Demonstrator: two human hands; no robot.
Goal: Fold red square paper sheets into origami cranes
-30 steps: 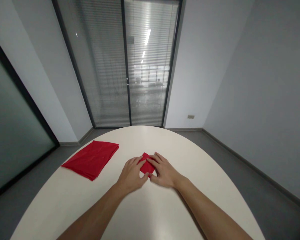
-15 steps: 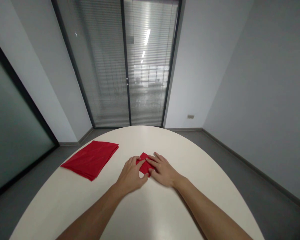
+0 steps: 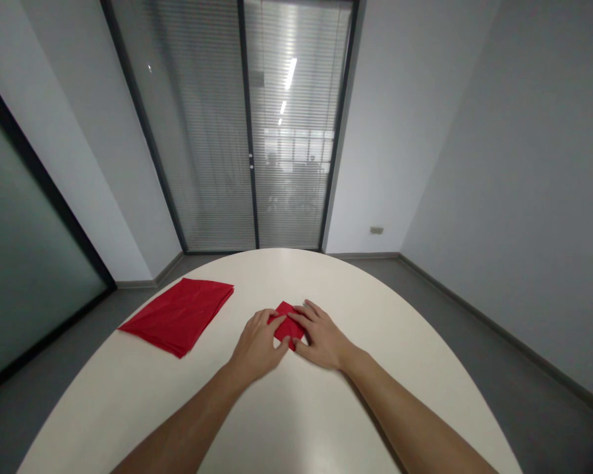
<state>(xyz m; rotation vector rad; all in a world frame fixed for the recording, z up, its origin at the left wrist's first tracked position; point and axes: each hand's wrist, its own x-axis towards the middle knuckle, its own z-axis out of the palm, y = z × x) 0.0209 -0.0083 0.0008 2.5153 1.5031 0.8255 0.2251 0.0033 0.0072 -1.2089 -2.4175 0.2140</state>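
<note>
A small folded red square [image 3: 290, 330] of thin sheet material, paper or cloth I cannot tell, lies flat on the table with one corner pointing away from me. My left hand [image 3: 261, 340] rests over its left edge, fingers slightly curved and thumb apart near the front corner. From the right, my right hand [image 3: 322, 336] lays spread fingertips on the upper right part, its thumb by the front corner. Both hands press on the square rather than grip it. The fingers hide its left and right corners.
A stack of larger creased red sheets [image 3: 180, 316] lies at the left near the rim of the round white table [image 3: 375, 395]. Behind the table stand glass panels with blinds [image 3: 212, 131]. A wall [image 3: 400, 131] rises at the right.
My right thumb has shifted slightly toward the front corner, and the left thumb has edged in on the square. The hands otherwise keep their places, and the red stack has not moved.
</note>
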